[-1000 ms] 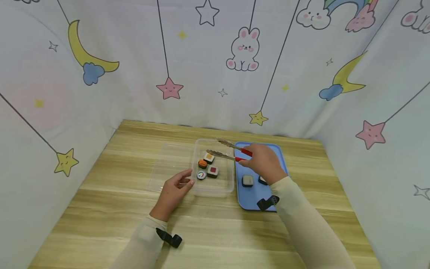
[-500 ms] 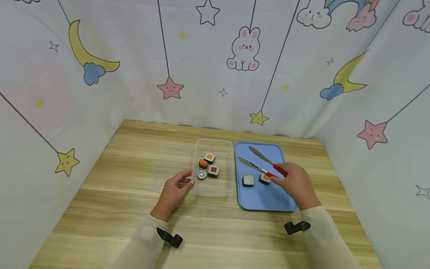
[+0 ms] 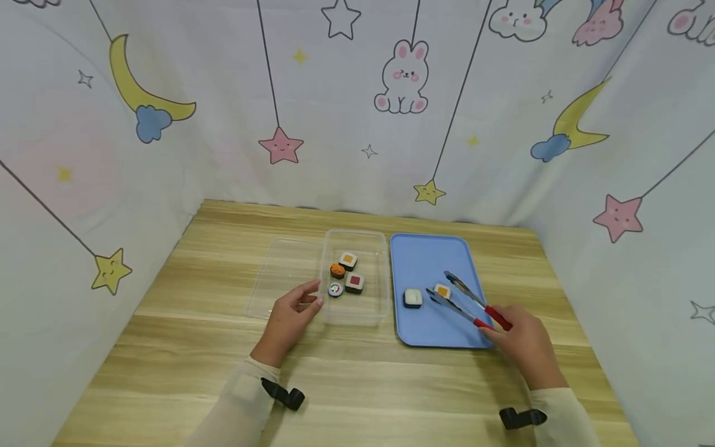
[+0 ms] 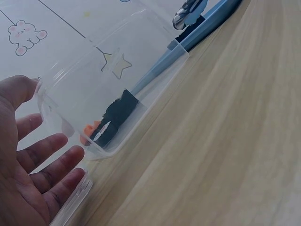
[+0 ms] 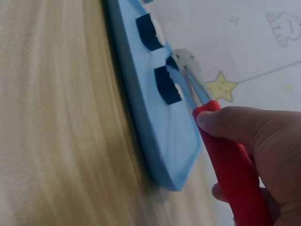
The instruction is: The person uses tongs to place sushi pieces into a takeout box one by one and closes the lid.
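My right hand (image 3: 525, 344) grips red-handled metal tongs (image 3: 455, 308) by the handles. The tongs' arms are spread over the blue tray (image 3: 430, 332), with their tips on either side of an orange-centred toy sushi piece (image 3: 443, 290). Beside it on the tray sits a pale-topped sushi piece (image 3: 412, 298). My left hand (image 3: 290, 320) touches the left rim of a clear plastic box (image 3: 368, 318), its fingers loosely extended in the left wrist view. The box holds several pieces: a red-centred one (image 3: 354, 283), an orange-centred one (image 3: 348, 260), an orange-topped one (image 3: 337, 270) and a small round one (image 3: 335, 289).
A flat clear lid (image 3: 268, 273) lies on the wooden table (image 3: 357, 385) left of the box, partly behind my left hand. The box and tray stand close together. A cartoon-printed curtain (image 3: 346, 186) rises behind the table and along both sides.
My right hand has carried the tongs from above the clear box rightward and nearer, down over the tray's orange-centred sushi piece. My left hand stays at the box's rim.
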Demonstrator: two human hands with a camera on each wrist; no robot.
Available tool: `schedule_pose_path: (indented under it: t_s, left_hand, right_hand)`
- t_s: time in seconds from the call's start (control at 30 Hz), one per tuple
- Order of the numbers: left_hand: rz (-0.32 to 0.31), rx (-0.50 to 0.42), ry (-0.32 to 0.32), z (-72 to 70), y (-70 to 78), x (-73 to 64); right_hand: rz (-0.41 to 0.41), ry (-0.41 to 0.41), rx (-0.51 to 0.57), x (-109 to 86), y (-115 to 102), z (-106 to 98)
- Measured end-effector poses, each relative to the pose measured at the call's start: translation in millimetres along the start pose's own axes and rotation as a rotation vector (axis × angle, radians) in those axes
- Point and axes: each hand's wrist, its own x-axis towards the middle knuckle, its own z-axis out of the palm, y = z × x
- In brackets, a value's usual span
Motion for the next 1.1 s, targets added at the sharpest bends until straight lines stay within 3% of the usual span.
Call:
schedule_pose_path:
  t_s: [0.7, 0.97, 1.1]
  left_hand:
    - [0.002, -0.002, 0.003, -1.7, 1.0, 0.0]
    - [-0.001, -0.013, 0.001, -1.6, 0.6, -0.3]
    - [0.004, -0.015, 0.001, -1.3, -0.4, -0.3]
  right_hand:
    - [-0.043, 0.054, 0.017, -8.4, 6, 7]
    - [-0.029, 0.057, 0.026, -0.8, -4, 1]
    - [-0.07, 0.09, 0.042, 7.2, -11, -2]
